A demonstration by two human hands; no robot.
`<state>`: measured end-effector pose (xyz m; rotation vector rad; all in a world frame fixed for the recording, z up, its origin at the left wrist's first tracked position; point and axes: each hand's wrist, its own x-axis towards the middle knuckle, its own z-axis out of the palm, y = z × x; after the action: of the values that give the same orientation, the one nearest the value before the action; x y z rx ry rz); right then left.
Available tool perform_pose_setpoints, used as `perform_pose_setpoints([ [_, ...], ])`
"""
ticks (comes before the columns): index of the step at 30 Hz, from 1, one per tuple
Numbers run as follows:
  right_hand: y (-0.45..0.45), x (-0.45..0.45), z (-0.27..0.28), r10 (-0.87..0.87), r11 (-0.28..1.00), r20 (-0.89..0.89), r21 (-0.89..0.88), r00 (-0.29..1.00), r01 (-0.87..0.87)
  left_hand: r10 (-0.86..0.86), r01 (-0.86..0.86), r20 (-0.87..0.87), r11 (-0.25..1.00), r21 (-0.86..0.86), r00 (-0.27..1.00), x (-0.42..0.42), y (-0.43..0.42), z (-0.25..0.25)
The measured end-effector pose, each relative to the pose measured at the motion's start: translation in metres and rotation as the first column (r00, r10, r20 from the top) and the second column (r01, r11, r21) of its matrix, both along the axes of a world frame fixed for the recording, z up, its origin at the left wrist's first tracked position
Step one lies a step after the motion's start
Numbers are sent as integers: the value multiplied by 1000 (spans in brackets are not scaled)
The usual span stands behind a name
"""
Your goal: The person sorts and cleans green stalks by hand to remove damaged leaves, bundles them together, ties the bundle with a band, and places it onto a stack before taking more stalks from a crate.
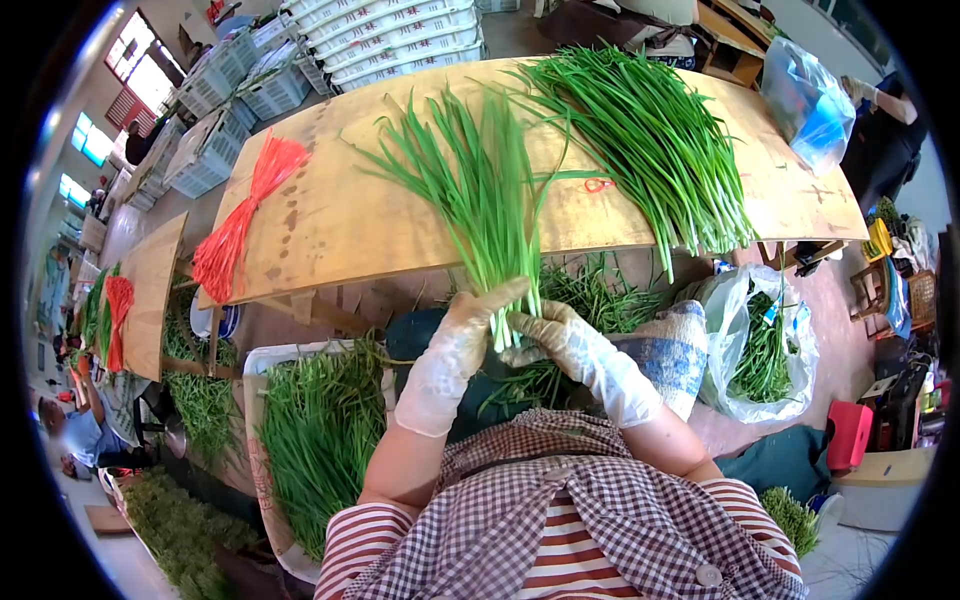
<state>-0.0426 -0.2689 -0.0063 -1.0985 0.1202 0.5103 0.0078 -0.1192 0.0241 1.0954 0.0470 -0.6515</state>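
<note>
A bunch of long green stalks [490, 190] fans out over the wooden table [330, 200], its pale ends over the front edge. My left hand [480, 315], in a whitish glove, is closed round the lower stalks from the left. From the right my gloved right hand [555, 335] has its fingers pressed on the pale ends. A large pile of similar green stalks [650, 140] lies at the table's right, with a small red ring [598, 185] beside it. On the left part of the table lies a bundle of red strings [250, 215].
A crate of greens [325, 430] stands at lower left, and a clear bag of greens [765, 350] at right. Stacked white crates [390, 40] rise behind the table. A blue plastic bag [808, 110] sits at its right end. A person [90, 430] sits far left; another person's arm [895, 105] shows far right.
</note>
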Motion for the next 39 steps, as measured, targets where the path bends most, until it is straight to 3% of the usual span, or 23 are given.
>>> perform_pose_setpoints([
  [2, 2, -9, 12, -41, 983, 64, -178, 997, 52, -50, 47, -50, 998, -50, 998, 1, -10, -4],
  [3, 1, -13, 14, -71, 971, 54, -225, 996, 81, -37, 21, -90, 986, -166, 995, 2, -14, -10],
  [5, -7, -31, 35, -15, 679, 489, -636, 872, 367, -24, -46, -175, 922, -384, 984, 5, -20, -22],
  [6, -6, -39, 44, -56, 579, 704, -555, 708, 597, 13, -101, -235, 924, -369, 972, 6, -23, -21],
  [7, -8, -44, 46, -8, 363, 888, -426, 460, 829, 12, -119, -262, 910, -397, 965, 3, -25, -10],
  [9, -17, -42, 29, 174, 131, 983, -88, 64, 987, 6, -158, -316, 875, -458, 949, -7, -33, 14],
  [11, -7, -36, 28, 304, 101, 942, -180, 142, 979, -94, -55, -285, 878, -476, 954, -9, -42, 7],
  [13, -6, -24, 21, 356, 123, 920, -220, 164, 968, -85, -141, -315, 764, -630, 945, -32, -49, 7],
  [14, -5, -20, 19, 326, 157, 940, -164, 105, 974, -6, -182, -386, 875, -449, 923, -31, -51, 22],
  [18, -1, -29, 19, 341, 155, 900, -340, 272, 928, -26, -164, -417, 896, -412, 909, -28, -46, 1],
  [22, -1, -35, 4, 328, 139, 905, -329, 270, 934, -2, -195, -432, 891, -410, 902, -35, -51, -11],
  [25, -1, -37, 4, 329, 141, 911, -307, 248, 941, -13, -142, -344, 896, -421, 939, -37, -49, -16],
  [28, -3, -37, 16, 355, 222, 887, -388, 297, 894, 74, -187, -356, 937, -295, 932, -37, -51, -30],
  [30, -6, -35, 24, 282, 265, 896, -415, 341, 870, 93, -135, -191, 967, -218, 977, -45, -43, -39],
  [31, -9, -34, 29, 246, 286, 899, -425, 363, 859, 98, -113, -148, 989, -96, 984, -46, -37, -39],
  [32, -14, -29, 38, 243, 297, 899, -428, 365, 854, -7, -4, -53, 977, -213, 999, -50, -29, -48],
  [33, -16, -20, 47, 171, 381, 936, -352, 309, 855, -13, -1, -65, 977, -211, 998, -55, -24, -53],
  [35, -17, -6, 77, 52, 466, 934, -335, 352, 819, -34, 39, 56, 995, -95, 998, -61, -17, -67],
  [37, -19, 24, 106, 50, 430, 969, -238, 240, 871, -48, 62, 138, 993, -101, 989, -63, -10, -77],
  [39, -19, 58, 133, -145, 507, 907, -276, 396, 817, -60, 77, 169, 992, -96, 984, -63, -4, -87],
])
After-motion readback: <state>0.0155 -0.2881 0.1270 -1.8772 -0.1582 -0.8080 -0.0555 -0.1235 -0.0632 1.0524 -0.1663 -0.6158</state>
